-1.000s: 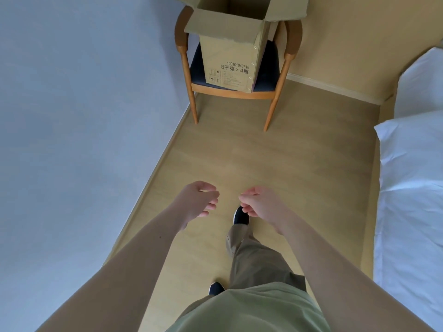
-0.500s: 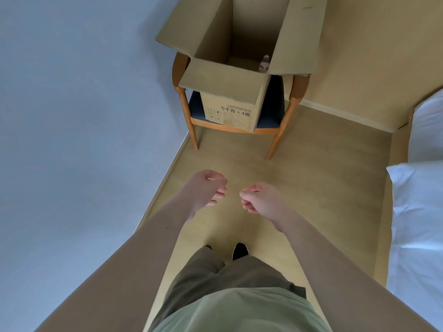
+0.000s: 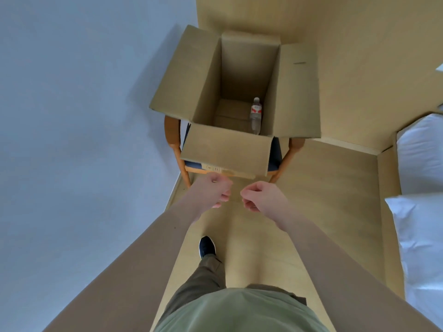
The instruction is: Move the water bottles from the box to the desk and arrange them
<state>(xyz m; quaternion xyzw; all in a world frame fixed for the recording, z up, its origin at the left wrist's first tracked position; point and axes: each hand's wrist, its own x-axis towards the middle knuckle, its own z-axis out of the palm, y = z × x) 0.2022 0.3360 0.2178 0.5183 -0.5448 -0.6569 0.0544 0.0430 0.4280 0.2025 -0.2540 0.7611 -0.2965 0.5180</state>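
An open cardboard box (image 3: 227,149) stands on a wooden chair, its four flaps spread wide. Inside, one clear water bottle (image 3: 255,115) with a red-and-white label stands upright against the right wall, near the front. My left hand (image 3: 213,191) and my right hand (image 3: 261,196) hover side by side just below the box's front flap. Both have their fingers curled in and hold nothing. The desk is not in view.
The wooden chair (image 3: 173,137) with a blue seat sits against a pale wall on the left. A bed with white pillows (image 3: 422,226) fills the right side. Wood floor lies between them, where my foot (image 3: 206,246) steps.
I have walked closer to the box, so it now looks larger and its inside with the bottle is fully visible. Both hands stayed curled and empty in front of me.
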